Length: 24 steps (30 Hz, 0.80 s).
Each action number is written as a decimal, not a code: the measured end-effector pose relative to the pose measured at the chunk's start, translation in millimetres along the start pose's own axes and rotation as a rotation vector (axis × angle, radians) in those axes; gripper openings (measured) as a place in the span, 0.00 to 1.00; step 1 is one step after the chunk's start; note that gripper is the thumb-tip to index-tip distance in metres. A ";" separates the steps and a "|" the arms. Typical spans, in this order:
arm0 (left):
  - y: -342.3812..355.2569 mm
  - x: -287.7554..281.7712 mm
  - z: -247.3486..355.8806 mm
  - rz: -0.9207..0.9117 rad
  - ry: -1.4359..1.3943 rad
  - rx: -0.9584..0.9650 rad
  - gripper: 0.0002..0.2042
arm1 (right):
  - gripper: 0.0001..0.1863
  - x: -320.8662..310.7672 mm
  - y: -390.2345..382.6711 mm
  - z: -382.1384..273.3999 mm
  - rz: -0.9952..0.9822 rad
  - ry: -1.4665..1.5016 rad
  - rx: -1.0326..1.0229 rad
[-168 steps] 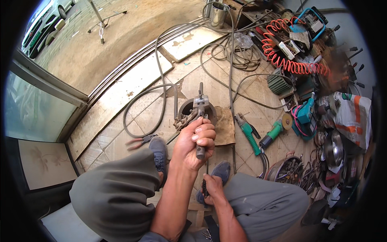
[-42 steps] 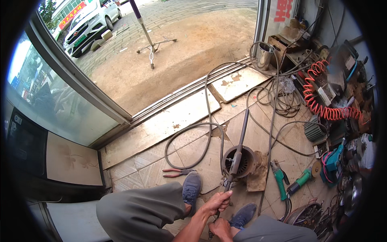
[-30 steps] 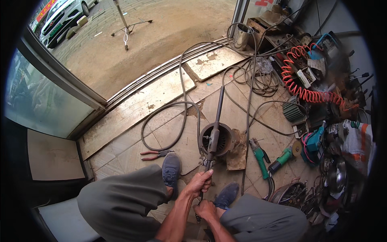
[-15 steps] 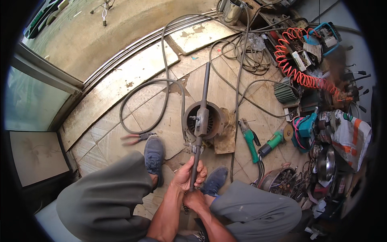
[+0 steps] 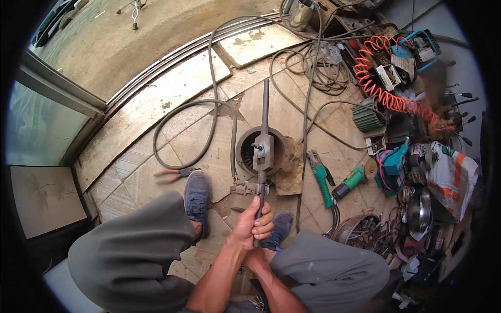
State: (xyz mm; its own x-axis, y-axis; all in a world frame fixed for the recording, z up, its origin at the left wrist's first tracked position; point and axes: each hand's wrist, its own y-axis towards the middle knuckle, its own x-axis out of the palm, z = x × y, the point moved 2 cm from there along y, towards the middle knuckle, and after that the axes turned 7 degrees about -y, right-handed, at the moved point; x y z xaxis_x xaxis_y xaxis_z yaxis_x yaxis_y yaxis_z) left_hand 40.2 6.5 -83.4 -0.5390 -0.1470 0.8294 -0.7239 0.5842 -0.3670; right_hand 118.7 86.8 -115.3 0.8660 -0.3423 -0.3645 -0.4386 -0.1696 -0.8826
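Note:
A long dark tap wrench (image 5: 262,151), with a thick block and an opening at its middle, lies in line away from me. Its block is above a round metal housing (image 5: 241,156) on the floor. My left hand (image 5: 252,227) is closed round the near handle, thumb along the top. Beneath it is my right hand (image 5: 254,254), by the handle's near end; its fingers are hidden behind my left wrist. A brownish cable clamp (image 5: 245,188) with a black cable (image 5: 233,146) sits against the handle just beyond my left hand.
Red-handled pliers (image 5: 175,174) lie beside my left shoe (image 5: 197,197). To the right are a green electrode holder (image 5: 320,180), a green angle grinder (image 5: 352,182), a finned motor (image 5: 369,116) and heaped tools. An orange coiled hose (image 5: 386,94) and looped cables spread behind; a doorway sill (image 5: 156,94) runs far left.
The tap wrench has rolled about its length, so the block's opening faces up and the clamp lies out to the left. My left hand has shifted slightly right, covering more of my right hand.

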 end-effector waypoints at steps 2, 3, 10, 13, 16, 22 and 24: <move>-1.2 4.6 -0.8 0.153 0.247 0.103 0.20 | 0.32 5.3 0.3 1.4 -0.007 -0.013 -0.011; -2.0 7.5 -1.4 0.211 0.352 0.158 0.21 | 0.32 8.1 1.4 1.9 -0.010 -0.019 -0.016; 9.3 -12.1 2.9 0.670 1.544 0.795 0.20 | 0.33 33.2 24.4 23.4 -0.103 -0.071 -0.077; 2.0 2.2 6.1 0.829 1.827 0.876 0.17 | 0.32 5.1 1.2 -1.4 -0.053 -0.063 0.005; 0.4 3.5 6.1 0.955 1.892 0.773 0.15 | 0.32 18.8 8.6 9.1 -0.003 -0.043 0.008; -0.1 -5.5 9.8 1.012 1.912 0.860 0.10 | 0.28 17.3 6.7 7.8 -0.001 -0.048 0.000; 1.1 -9.3 9.4 0.977 1.944 0.903 0.09 | 0.27 20.2 8.2 11.7 -0.010 -0.040 0.006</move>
State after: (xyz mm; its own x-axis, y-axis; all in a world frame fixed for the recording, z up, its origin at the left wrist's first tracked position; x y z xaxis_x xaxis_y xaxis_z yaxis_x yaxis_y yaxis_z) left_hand 40.4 1.1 -95.5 -0.2229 0.8033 -0.5523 -0.8307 -0.4530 -0.3236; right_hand 135.5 89.3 -133.4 0.8793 -0.3033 -0.3671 -0.4284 -0.1673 -0.8880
